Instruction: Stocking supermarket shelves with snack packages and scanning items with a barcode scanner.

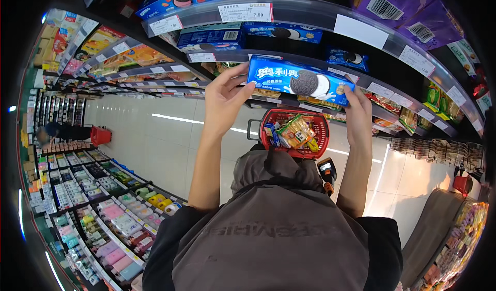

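Held up between both hands is a blue Oreo cookie box (pixel 310 80), its front with the cookie picture facing the camera. My left hand (pixel 228 93) grips its left end, the thumb on the front face. On the right end, my right hand (pixel 354 107) has its thumb near the lower corner. Below the box, a red plastic shopping basket (pixel 327 136) holds several packaged snacks, among them a clear packet of yellowish food (pixel 296 132). A handheld scanner-like device (pixel 327 171) with a lit screen is beside my body.
Shelves with a clear price-label rail (pixel 302 14) curve across the front, bearing more Oreo boxes (pixel 283 31) and purple packages (pixel 391 8). Toiletry shelves (pixel 112 217) line the left. A person (pixel 64 130) is far left, beside a red basket (pixel 100 135). A grey pillar-like object (pixel 430 229) stands right.
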`<action>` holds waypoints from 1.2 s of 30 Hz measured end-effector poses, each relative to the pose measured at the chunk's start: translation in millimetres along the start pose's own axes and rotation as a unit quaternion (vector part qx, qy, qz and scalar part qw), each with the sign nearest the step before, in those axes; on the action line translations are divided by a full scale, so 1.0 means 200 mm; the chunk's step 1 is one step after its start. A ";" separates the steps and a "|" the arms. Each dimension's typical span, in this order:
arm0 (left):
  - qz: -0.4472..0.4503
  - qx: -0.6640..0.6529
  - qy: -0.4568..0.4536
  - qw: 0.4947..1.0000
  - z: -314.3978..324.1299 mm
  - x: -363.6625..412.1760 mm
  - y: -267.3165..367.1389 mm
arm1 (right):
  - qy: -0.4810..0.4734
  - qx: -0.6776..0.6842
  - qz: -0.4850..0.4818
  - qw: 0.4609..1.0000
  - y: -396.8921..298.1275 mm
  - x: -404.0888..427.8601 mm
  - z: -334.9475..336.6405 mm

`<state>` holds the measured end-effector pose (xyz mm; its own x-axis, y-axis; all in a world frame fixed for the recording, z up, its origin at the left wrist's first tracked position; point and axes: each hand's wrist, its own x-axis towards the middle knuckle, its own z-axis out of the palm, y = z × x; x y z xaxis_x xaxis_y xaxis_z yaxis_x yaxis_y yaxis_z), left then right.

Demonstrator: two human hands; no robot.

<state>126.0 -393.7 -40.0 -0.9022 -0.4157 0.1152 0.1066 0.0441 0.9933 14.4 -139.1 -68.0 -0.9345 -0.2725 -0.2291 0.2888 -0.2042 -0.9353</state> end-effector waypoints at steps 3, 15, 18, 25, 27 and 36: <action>-0.016 -0.045 -0.009 0.999 -0.05 0.07 -0.08 | 0.000 -0.070 -0.118 0.991 0.05 0.06 0.04; 0.147 0.225 -0.005 0.963 -0.07 0.49 -0.24 | 0.186 -0.257 -0.256 0.913 0.07 0.45 0.47; 0.094 0.292 -0.027 0.951 -0.09 0.49 -0.27 | 0.180 -0.307 -0.280 0.892 0.14 0.51 0.48; 0.157 0.336 0.019 0.928 -0.05 0.42 -0.37 | 0.151 -0.402 -0.312 0.848 0.23 0.53 0.49; 0.175 0.357 0.052 0.916 -0.03 0.38 -0.38 | 0.150 -0.407 -0.308 0.847 0.26 0.52 0.49; 0.089 0.330 -0.038 0.939 0.08 -0.11 -0.65 | 0.110 -0.469 -0.416 0.771 0.45 0.32 0.33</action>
<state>126.3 -375.8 -172.0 -0.9245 -0.2829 0.2555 -0.0004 0.6711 0.7414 -5.8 -237.3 -149.5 -0.7580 -0.2274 0.6113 -0.6110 0.5754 -0.5436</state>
